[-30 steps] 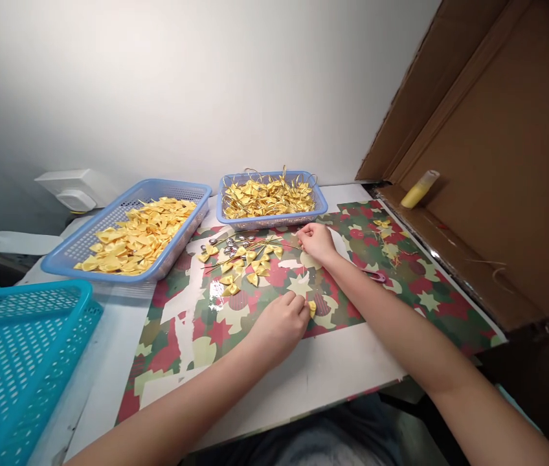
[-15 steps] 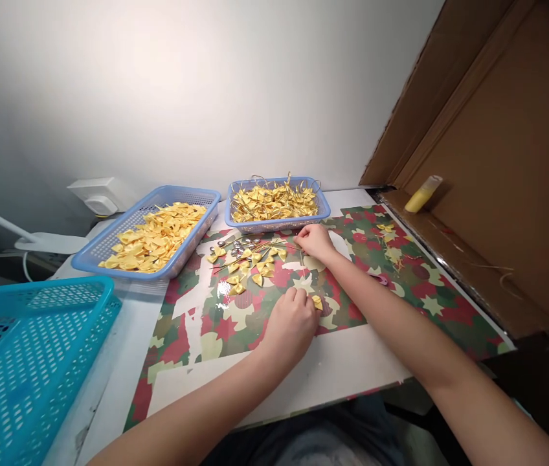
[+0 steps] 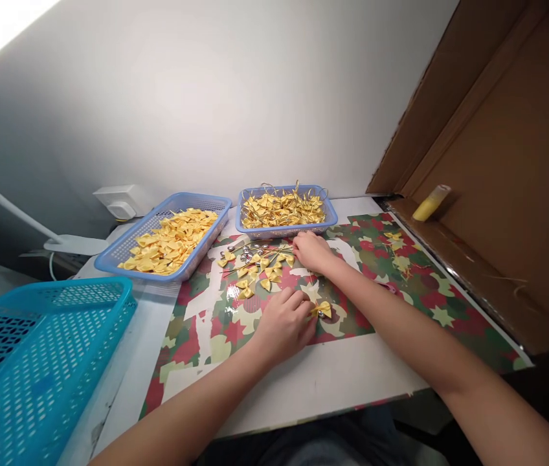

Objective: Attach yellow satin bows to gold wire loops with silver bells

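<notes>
My left hand (image 3: 287,323) is low over the patterned sheet, its fingers closed on a yellow ribbon bow (image 3: 324,309). A small silver bell (image 3: 322,314) shows against that bow. Farther forward, my right hand (image 3: 311,251) is curled with its fingertips down, beside the ends of some gold ties (image 3: 281,249). What its fingers grip, if anything, is hidden. Left of it lie several loose yellow bows (image 3: 265,272) and a cluster of silver bells (image 3: 248,252) on the sheet.
A blue basket (image 3: 104,262) of yellow bows stands at the left, another blue basket (image 3: 287,231) of bows with gold ties at the back. A teal basket (image 3: 85,362) is nearest left. Cardboard (image 3: 498,162) walls the right side, with a yellow tube (image 3: 430,203) on its ledge.
The view has shifted slightly. The bow at my left hand now shows more, with a silver bell visible on it. My right hand's fingers have turned downward and curled more.
</notes>
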Demonstrator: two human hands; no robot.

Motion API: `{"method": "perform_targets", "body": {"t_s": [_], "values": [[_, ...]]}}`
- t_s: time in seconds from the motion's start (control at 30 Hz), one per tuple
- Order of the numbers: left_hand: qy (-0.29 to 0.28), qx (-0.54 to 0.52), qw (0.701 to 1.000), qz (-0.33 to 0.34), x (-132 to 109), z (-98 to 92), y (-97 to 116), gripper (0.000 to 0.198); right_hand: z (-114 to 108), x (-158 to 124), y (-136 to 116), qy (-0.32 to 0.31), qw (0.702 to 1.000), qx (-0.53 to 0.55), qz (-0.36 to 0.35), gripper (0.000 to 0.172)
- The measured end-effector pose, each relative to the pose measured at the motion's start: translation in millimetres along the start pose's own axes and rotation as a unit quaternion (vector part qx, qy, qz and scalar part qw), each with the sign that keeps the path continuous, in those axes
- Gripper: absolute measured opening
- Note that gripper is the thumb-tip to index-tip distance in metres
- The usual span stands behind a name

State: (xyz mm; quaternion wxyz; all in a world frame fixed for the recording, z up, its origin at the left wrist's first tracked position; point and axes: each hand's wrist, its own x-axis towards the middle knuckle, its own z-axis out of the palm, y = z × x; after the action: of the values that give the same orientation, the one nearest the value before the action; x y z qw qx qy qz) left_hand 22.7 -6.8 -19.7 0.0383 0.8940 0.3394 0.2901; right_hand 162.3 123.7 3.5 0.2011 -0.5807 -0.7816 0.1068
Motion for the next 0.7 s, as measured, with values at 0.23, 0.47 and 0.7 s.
{"method": "perform_targets", "body": {"t_s": [0.23, 0.47, 0.7], "values": [[0.057, -0.026, 0.997, -0.049, 1.4, -2.5, -5.0, 0.008, 9.5, 0.7, -17.8, 0.094, 0.991, 0.039, -0.093, 0.014], [0.258, 0.149, 0.951, -0.080, 5.7, -21.4, -20.4, 0.039, -21.3, -15.5, -24.5, 0.152, 0.960, 0.062, -0.227, 0.018], [0.159, 0.288, 0.929, -0.171, 8.0, -28.7, -29.9, 0.040, -35.4, -65.8, 0.5, 0.157, 0.921, -0.039, -0.354, 0.027]]}}
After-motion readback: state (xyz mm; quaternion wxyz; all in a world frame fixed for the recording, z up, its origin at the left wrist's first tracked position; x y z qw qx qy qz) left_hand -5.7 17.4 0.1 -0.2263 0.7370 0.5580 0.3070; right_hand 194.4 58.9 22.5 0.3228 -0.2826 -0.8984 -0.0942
